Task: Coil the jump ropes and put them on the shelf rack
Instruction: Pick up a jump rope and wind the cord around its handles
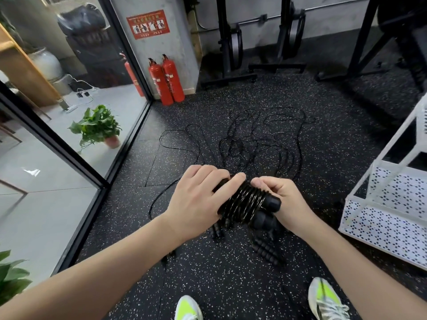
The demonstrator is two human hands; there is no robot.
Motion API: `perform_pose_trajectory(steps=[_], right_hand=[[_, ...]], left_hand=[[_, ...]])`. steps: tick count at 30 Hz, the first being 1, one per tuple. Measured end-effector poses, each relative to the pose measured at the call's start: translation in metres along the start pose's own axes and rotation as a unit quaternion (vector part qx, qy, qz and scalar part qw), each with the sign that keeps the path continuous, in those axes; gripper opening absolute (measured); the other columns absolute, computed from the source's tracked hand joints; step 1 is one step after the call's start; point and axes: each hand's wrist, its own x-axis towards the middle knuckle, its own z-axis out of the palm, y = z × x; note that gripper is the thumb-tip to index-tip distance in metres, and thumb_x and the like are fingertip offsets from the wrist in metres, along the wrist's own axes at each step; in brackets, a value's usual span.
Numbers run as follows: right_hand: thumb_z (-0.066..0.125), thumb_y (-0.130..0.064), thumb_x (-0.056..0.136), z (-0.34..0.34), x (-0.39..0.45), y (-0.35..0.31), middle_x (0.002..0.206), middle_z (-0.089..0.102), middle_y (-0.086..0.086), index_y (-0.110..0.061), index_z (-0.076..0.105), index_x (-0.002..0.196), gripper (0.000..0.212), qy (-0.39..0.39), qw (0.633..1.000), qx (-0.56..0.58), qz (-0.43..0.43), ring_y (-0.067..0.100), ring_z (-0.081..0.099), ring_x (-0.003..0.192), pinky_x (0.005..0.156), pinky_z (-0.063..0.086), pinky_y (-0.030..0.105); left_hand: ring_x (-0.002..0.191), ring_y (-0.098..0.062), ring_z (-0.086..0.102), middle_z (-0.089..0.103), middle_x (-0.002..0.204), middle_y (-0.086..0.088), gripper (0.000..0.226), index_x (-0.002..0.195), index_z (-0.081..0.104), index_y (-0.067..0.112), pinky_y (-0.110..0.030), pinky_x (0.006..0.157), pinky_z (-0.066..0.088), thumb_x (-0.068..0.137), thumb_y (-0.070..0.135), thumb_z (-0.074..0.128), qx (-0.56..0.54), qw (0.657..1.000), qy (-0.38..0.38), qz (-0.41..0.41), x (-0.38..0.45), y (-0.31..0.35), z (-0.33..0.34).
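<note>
Two forearms reach forward from 6 o'clock. At 3 o'clock stands the white perforated shelf rack (379,218). Loose jump ropes (261,139) sprawl on the floor at 12 o'clock. At centre, the left hand (198,199) and right hand (284,202), fingers curled, grip a wound rope bundle (245,204). Coiling looks nearly done; next, securing the end and carrying it rightward. The red wall notice (147,24) is unreadable.

A red notice (148,24) was fixed to the grey pillar (161,42); it carried a row of four small pictograms with lines of print above and below, too small to read. The two red fire extinguishers (166,80) on the floor bore label strips, also illegible. No other text could be read.
</note>
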Motion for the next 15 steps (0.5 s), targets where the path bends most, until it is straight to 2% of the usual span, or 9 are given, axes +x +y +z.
perform_pose_trajectory(steps=[2,3,4,6,8,10,12,15], right_hand=[[0.066,-0.014,0.097,0.001,-0.001,0.003,0.074,0.065,0.001,-0.006,0.070,0.076,0.023,0.000,1.000,0.019,-0.006,0.013,0.057,0.071,0.066,0.047,0.027],[0.063,0.003,0.095,0.001,-0.002,0.004,0.079,0.070,0.002,-0.003,0.072,0.084,0.016,0.006,1.000,0.019,0.000,0.014,0.062,0.075,0.069,0.051,0.027],[0.062,0.010,0.092,0.001,-0.003,0.003,0.086,0.074,0.003,-0.002,0.074,0.092,0.017,0.016,0.999,0.029,0.007,0.015,0.067,0.081,0.074,0.055,0.029],[0.063,-0.003,0.094,-0.002,-0.003,0.003,0.099,0.076,0.010,-0.003,0.075,0.103,0.015,0.038,0.996,0.074,0.019,0.021,0.070,0.092,0.084,0.057,0.036],[0.063,-0.021,0.095,-0.004,-0.003,0.000,0.106,0.075,0.014,-0.006,0.075,0.110,0.024,0.044,0.991,0.120,0.044,0.026,0.069,0.098,0.088,0.056,0.040],[0.063,-0.024,0.098,-0.007,-0.003,-0.001,0.104,0.071,0.015,-0.005,0.073,0.113,0.026,0.027,0.989,0.134,0.061,0.029,0.065,0.098,0.088,0.053,0.037],[0.060,-0.026,0.098,-0.010,-0.004,-0.002,0.099,0.067,0.014,-0.005,0.071,0.110,0.026,-0.007,0.986,0.146,0.076,0.028,0.061,0.091,0.084,0.051,0.034],[0.058,-0.024,0.100,-0.004,-0.007,-0.004,0.093,0.069,0.008,-0.007,0.071,0.102,0.021,-0.050,0.981,0.157,0.101,0.019,0.065,0.082,0.078,0.054,0.030]], left_hand=[[0.090,-0.028,0.062,0.067,0.104,-0.005,0.053,0.138,0.053,0.017,-0.042,0.078,0.047,0.087,0.007,0.064,0.012,1.000,-0.011,-0.026,-0.001,0.000,0.000],[0.090,-0.028,0.061,0.065,0.104,-0.005,0.067,0.141,0.051,0.018,-0.042,0.079,0.045,0.079,0.004,0.071,0.016,0.999,-0.025,-0.039,-0.001,0.000,0.001],[0.090,-0.028,0.061,0.065,0.104,-0.005,0.077,0.144,0.049,0.018,-0.042,0.078,0.045,0.073,0.002,0.076,0.019,0.998,-0.037,-0.044,-0.001,-0.001,0.001],[0.089,-0.028,0.061,0.065,0.105,-0.004,0.079,0.147,0.046,0.016,-0.042,0.078,0.045,0.075,0.000,0.074,0.024,0.998,-0.041,-0.041,-0.002,0.000,0.002],[0.090,-0.029,0.064,0.068,0.105,-0.006,0.060,0.144,0.052,0.009,-0.043,0.076,0.048,0.086,0.001,0.065,0.021,0.999,-0.019,-0.030,-0.003,0.002,0.003],[0.089,-0.029,0.066,0.071,0.105,-0.006,0.040,0.134,0.063,0.004,-0.045,0.074,0.051,0.094,0.005,0.062,0.011,1.000,-0.001,-0.015,-0.004,0.004,0.003],[0.090,-0.028,0.067,0.071,0.105,-0.005,0.032,0.124,0.069,0.004,-0.045,0.073,0.051,0.092,0.007,0.067,0.002,1.000,0.007,-0.002,-0.005,0.005,0.004],[0.091,-0.027,0.067,0.072,0.104,-0.004,0.026,0.116,0.073,0.007,-0.044,0.074,0.051,0.090,0.011,0.073,-0.005,1.000,0.020,-0.002,-0.004,0.005,0.003]])
